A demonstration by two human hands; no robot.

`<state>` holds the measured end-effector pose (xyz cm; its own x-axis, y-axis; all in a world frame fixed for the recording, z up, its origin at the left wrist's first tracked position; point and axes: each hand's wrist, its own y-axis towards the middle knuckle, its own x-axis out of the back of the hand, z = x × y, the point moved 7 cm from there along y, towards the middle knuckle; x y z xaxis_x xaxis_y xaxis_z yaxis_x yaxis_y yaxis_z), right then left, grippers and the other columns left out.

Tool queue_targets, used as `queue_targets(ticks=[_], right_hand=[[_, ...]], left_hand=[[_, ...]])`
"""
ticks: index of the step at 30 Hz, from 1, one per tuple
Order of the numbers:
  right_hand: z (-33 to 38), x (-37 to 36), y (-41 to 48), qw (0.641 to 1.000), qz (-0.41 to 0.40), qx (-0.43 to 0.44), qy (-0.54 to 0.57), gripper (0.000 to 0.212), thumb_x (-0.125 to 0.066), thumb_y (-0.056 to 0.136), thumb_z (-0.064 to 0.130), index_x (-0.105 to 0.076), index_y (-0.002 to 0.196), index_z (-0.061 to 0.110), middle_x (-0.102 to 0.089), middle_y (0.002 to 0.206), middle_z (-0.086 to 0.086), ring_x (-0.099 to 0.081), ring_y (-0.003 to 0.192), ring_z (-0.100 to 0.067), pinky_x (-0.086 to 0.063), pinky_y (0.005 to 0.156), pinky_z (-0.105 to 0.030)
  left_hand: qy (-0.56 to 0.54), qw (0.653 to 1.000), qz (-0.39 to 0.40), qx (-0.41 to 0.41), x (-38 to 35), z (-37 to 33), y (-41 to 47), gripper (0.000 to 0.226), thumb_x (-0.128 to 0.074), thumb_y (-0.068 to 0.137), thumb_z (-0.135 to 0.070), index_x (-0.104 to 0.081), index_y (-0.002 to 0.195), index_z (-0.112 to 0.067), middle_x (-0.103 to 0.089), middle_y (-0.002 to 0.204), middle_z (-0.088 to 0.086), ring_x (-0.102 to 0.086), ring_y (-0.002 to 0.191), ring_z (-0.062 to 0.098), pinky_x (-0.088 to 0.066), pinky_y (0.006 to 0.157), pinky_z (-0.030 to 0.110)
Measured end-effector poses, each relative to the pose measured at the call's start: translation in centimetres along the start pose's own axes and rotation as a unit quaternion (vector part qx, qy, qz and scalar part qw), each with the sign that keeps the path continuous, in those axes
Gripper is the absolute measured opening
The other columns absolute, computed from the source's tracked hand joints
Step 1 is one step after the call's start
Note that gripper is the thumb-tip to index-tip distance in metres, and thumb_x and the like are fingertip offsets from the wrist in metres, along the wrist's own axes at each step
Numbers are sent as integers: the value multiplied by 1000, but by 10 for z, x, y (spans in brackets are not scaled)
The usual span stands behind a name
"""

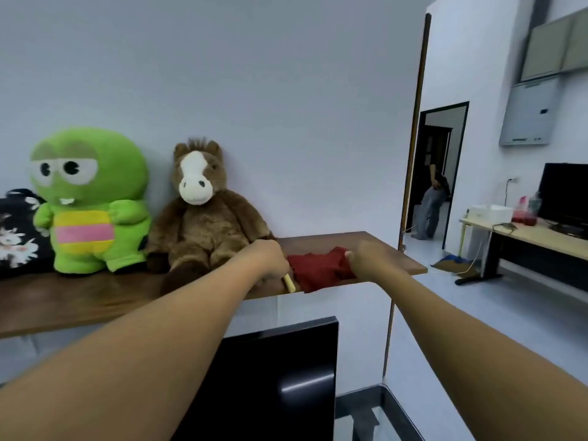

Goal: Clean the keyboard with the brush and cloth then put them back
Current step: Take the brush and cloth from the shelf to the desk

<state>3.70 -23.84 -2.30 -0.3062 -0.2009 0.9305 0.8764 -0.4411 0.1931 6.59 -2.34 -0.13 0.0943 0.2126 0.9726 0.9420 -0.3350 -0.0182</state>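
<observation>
Left grip (270, 257) curls round pale brush handle (289, 283); right grip (366, 259) pinches red cloth (318, 272) lying on wooden shelf (381, 245) beside brown plush horse (203, 218).

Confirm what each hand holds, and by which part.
Left hand grips the brush by its pale handle; bristles hidden. Right hand grips the red cloth at its right edge.

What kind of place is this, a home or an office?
Probably a lived-in room at home, perhaps a home office. A wooden wall shelf holds a green plush toy and a brown plush horse, a dark monitor is below it, and a desk with another screen is farther right.
</observation>
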Motion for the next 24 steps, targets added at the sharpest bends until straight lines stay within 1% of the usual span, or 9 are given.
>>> queue_targets(ticks=[2, 4, 7, 10, 12, 15, 17, 21, 24], right_hand=[[-9, -12, 11, 999, 0, -34, 3, 57, -30, 98, 50, -56, 122, 5, -57, 118, -16, -51, 113, -32, -44, 88, -39], [-11, -24, 20, 998, -6, -55, 15, 65, -27, 96, 57, -51, 130, 8, -46, 137, -16, -41, 126, -34, -36, 100, -44], [-3, -32, 30, 998, 5, -57, 6, 63, -34, 94, 59, -54, 124, 8, -45, 136, -16, -47, 118, -33, -39, 95, -42], [5, -40, 41, 999, 24, -29, -5, 37, -46, 94, 46, -53, 88, 10, -60, 116, -14, -53, 84, -27, -42, 71, -34], [10, -40, 42, 1000, 22, -15, 0, 29, -49, 94, 36, -51, 82, 10, -61, 109, -14, -51, 79, -27, -40, 68, -32], [13, -34, 35, 1000, 10, -9, 16, 31, -51, 94, 26, -44, 66, 15, -56, 96, -11, -51, 78, -28, -42, 68, -31], [14, -34, 33, 999, 0, -6, 37, 25, -52, 95, 26, -47, 74, 14, -58, 102, -14, -50, 78, -27, -40, 67, -31], [6, -11, 26, 987, -33, -2, 155, 32, -49, 97, 30, -60, 108, 2, -65, 110, -17, -58, 89, -31, -37, 69, -28], [-3, 28, 6, 981, -89, 17, 170, 31, -49, 97, 33, -62, 100, 5, -61, 92, -12, -55, 85, -30, -34, 69, -27]], left_hand=[[-20, 1000, 12, 21, -12, -3, 18, 27, -49, 95, -22, -65, 97, -1, -58, 72, 6, -50, 55, 16, -44, 51, 26], [14, 998, 49, 37, -26, -6, 35, 36, -43, 100, -25, -60, 119, 0, -66, 96, 11, -52, 62, 17, -42, 53, 26], [47, 988, 129, 67, -38, -11, 51, 45, -32, 104, -34, -53, 131, -5, -62, 117, 15, -54, 65, 20, -45, 48, 27], [59, 979, 164, 107, -48, 0, 69, 40, -50, 98, -34, -64, 116, -1, -60, 88, 9, -51, 54, 17, -43, 41, 20], [50, 973, 189, 122, -59, 7, 80, 31, -50, 98, -28, -65, 94, -1, -55, 73, 7, -49, 42, 16, -41, 39, 16], [24, 969, 204, 135, -63, 10, 83, 57, -41, 101, -24, -64, 53, -5, -53, 60, 7, -45, 38, 16, -39, 44, 17], [43, 971, 200, 120, -58, 2, 74, 69, -38, 103, -22, -63, 39, -10, -54, 50, 7, -45, 40, 16, -38, 44, 19], [24, 991, 125, 48, -33, -26, 46, 44, -42, 100, -21, -60, 62, -7, -53, 50, 6, -42, 43, 17, -38, 47, 23], [-103, 994, 21, -24, 0, -54, 18, 34, -44, 95, -15, -60, 66, -5, -55, 54, 7, -44, 40, 17, -37, 43, 21]])
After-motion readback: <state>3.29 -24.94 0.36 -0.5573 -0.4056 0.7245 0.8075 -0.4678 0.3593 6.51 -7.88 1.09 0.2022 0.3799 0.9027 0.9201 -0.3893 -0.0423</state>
